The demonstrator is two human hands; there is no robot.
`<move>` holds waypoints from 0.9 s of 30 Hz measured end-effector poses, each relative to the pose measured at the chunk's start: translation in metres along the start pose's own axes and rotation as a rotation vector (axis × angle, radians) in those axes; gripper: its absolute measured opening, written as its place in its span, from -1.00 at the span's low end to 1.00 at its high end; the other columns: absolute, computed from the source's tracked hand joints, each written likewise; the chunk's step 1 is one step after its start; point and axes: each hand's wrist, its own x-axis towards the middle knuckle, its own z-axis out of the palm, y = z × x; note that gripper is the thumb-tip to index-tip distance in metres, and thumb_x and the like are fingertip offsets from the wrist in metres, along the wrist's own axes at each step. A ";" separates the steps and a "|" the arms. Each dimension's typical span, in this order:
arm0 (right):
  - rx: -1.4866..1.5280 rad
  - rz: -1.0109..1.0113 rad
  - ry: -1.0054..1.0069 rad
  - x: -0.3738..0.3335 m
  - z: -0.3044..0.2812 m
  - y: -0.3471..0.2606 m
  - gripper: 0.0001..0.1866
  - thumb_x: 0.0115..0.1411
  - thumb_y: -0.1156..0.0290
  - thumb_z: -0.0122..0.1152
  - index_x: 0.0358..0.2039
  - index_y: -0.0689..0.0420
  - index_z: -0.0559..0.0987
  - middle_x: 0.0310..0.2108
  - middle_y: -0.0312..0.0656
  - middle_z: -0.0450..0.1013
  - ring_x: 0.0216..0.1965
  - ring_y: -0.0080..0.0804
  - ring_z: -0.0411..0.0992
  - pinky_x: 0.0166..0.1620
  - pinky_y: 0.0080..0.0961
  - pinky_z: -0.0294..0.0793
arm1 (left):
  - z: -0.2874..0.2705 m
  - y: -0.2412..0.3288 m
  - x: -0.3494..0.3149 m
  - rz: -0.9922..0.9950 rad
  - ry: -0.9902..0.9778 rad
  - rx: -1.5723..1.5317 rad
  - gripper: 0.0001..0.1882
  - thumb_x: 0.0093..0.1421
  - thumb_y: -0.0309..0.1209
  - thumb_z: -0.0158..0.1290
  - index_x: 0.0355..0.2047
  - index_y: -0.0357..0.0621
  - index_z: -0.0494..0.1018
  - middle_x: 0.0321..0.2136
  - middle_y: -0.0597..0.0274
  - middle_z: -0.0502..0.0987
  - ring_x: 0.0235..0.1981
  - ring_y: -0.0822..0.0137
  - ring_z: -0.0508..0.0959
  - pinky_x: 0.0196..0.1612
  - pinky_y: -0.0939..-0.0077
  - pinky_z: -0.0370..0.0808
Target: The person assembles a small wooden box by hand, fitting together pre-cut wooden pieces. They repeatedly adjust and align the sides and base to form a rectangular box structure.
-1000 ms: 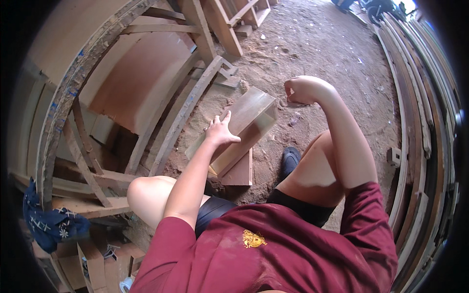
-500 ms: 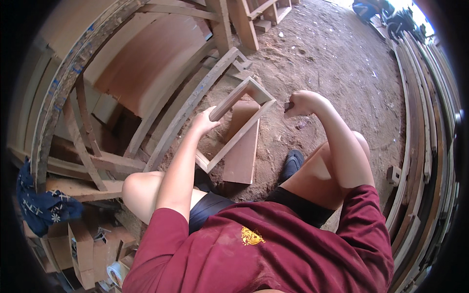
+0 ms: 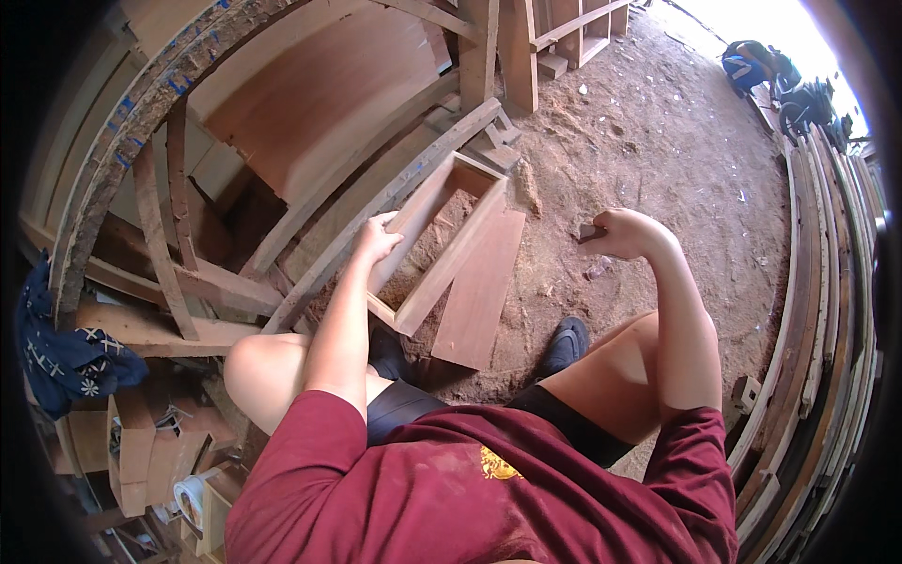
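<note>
Wooden frame (image 3: 442, 240), open and box-shaped, steadied on a sawdust floor (image 3: 658, 150).
Left hand (image 3: 376, 237) clasps its nine-o'clock rail; right hand (image 3: 628, 232) fists a small block (image 3: 588, 230). Likely light, rigid; rails offer best hold.

The open frame (image 3: 442, 240) gripped by the left hand (image 3: 376, 240) is bare, pale wood, planed smooth and matt. The flat board (image 3: 479, 291) just beside it looks like the same unfinished timber. The right hand (image 3: 625, 233) closes on a small dark block (image 3: 590, 230), perhaps abrasive; too small to tell. Beneath both hands the floor (image 3: 658, 141) is rough, dusty earth strewn with sawdust.
</note>
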 end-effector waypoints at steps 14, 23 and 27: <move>0.073 -0.014 0.036 -0.012 0.002 0.025 -0.46 0.03 -0.07 0.26 -0.21 0.17 0.60 -0.27 -0.02 0.56 -0.23 -0.12 0.53 -0.16 -0.31 0.49 | -0.024 0.018 -0.041 -0.068 0.284 0.373 -0.40 -0.06 -0.27 0.24 0.07 0.16 0.46 -0.26 0.08 0.63 -0.25 0.16 0.63 -0.18 0.30 0.53; 0.124 -0.040 0.086 -0.028 0.000 0.021 -0.46 0.01 -0.05 0.31 -0.24 0.21 0.59 -0.38 0.04 0.54 -0.34 -0.09 0.50 -0.24 -0.28 0.46 | -0.019 0.010 -0.068 -0.059 0.348 0.380 -0.44 -0.03 -0.26 0.22 0.06 0.19 0.47 -0.28 0.05 0.62 -0.26 0.10 0.61 -0.16 0.26 0.53; 0.163 -0.065 0.094 -0.042 -0.004 0.019 -0.46 0.01 -0.03 0.32 -0.25 0.23 0.58 -0.39 0.04 0.53 -0.34 -0.08 0.50 -0.24 -0.28 0.46 | -0.016 0.050 -0.081 -0.245 0.263 0.470 -0.45 -0.01 -0.27 0.21 0.06 0.18 0.47 -0.25 0.04 0.61 -0.23 0.07 0.61 -0.14 0.23 0.52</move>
